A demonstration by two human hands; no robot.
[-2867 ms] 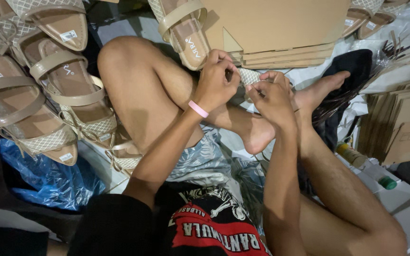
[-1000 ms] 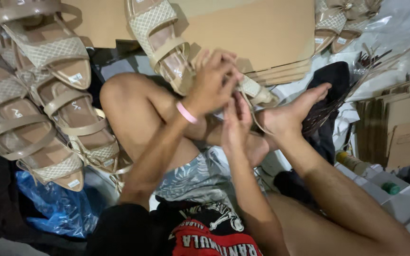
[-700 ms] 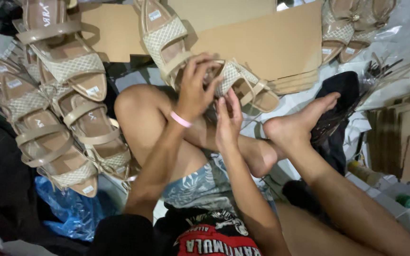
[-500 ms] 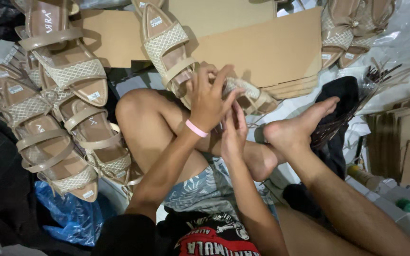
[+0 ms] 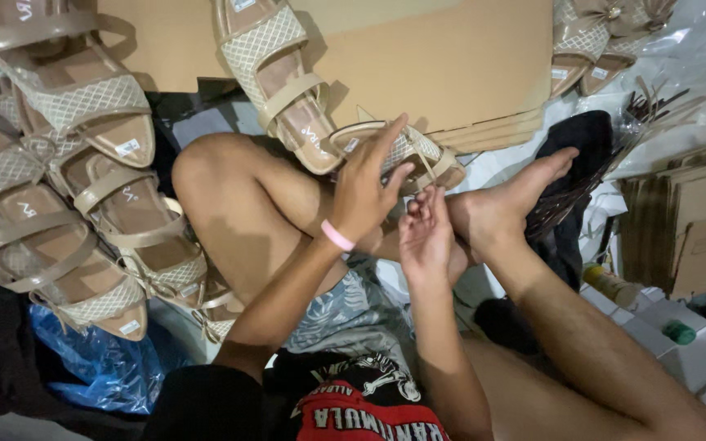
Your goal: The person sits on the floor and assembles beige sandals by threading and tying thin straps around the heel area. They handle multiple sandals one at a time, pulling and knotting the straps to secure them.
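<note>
The left hand (image 5: 365, 192) has slid up since a moment ago, and its fingers now spread flat over the beige sandal (image 5: 398, 151). The sandal lies by the bent knee, at the edge of the flat brown cardboard sheets (image 5: 443, 65). The right hand (image 5: 425, 233) stays just under it, fingertips pinching its thin strap. A pink wristband (image 5: 337, 236) sits on the left wrist. More sandals (image 5: 83, 188) with net-like bands and small white stickers lie in a pile on the left. A crinkly blue plastic bag (image 5: 91, 359) sits below them.
</note>
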